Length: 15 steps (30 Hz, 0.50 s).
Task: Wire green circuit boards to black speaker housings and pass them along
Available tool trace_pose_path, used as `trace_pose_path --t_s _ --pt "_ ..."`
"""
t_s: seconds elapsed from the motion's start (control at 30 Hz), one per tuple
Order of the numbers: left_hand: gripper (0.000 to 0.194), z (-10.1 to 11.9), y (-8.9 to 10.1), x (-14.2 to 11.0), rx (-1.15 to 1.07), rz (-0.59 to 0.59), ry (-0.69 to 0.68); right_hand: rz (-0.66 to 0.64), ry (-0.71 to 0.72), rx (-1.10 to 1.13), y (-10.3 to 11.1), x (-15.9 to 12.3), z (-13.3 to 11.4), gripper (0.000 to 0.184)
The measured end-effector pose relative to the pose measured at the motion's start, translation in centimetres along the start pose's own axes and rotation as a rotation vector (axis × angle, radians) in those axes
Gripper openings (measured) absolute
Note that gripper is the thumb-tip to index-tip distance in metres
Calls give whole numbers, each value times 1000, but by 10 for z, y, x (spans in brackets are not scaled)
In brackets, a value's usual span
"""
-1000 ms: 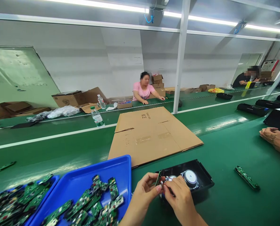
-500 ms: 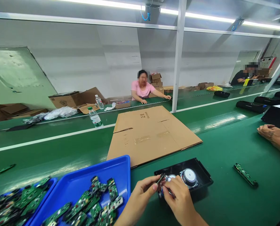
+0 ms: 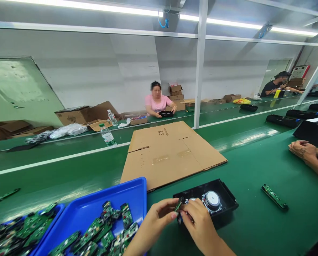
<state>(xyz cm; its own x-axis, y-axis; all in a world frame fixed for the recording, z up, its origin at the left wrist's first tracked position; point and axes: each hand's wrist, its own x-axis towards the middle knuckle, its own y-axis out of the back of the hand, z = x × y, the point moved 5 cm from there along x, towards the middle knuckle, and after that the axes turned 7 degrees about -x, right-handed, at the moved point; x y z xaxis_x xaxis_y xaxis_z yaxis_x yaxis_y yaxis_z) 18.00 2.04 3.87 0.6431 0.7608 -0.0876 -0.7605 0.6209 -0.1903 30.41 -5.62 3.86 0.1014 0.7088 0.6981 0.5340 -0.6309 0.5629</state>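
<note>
A black speaker housing (image 3: 223, 199) lies open on the green belt (image 3: 244, 227) in front of me, with a round silver speaker driver (image 3: 211, 201) inside it. My left hand (image 3: 159, 217) pinches a small green circuit board (image 3: 178, 205) between thumb and fingers, at the housing's near left corner. My right hand (image 3: 201, 222) curls beside that board over the housing's edge, and its fingers hide what they touch. A long green circuit board (image 3: 274, 196) lies loose on the belt to the right.
A blue tray (image 3: 132, 188) heaped with green circuit boards sits at my left, with a second blue tray (image 3: 56, 209) beyond it. Ahead lie a flattened cardboard sheet (image 3: 169, 156) and a water bottle (image 3: 107, 135). A co-worker's hand (image 3: 301, 151) rests at the right, beside a black housing (image 3: 313, 133).
My view has tilted slightly and my hands have shifted a little left. The person in pink across the belt now holds a black housing. The far-right co-worker has shifted.
</note>
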Motion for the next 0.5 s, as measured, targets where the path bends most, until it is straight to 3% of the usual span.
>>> trace_pose_path --t_s 0.17,0.27,0.33,0.4,0.5 --pt "52 4 7 -6 112 6 68 -243 -198 54 30 5 31 30" --pt "34 8 -5 -14 137 -68 147 -370 -298 -30 46 6 64 30" --pt "21 11 -18 -20 155 -116 235 -449 -290 -43 47 9 81 27" --pt "17 12 -28 -24 239 -127 309 -468 -259 -27 44 14 92 24" --pt "20 6 -45 -21 245 -168 357 -360 -284 18 40 23 107 23"
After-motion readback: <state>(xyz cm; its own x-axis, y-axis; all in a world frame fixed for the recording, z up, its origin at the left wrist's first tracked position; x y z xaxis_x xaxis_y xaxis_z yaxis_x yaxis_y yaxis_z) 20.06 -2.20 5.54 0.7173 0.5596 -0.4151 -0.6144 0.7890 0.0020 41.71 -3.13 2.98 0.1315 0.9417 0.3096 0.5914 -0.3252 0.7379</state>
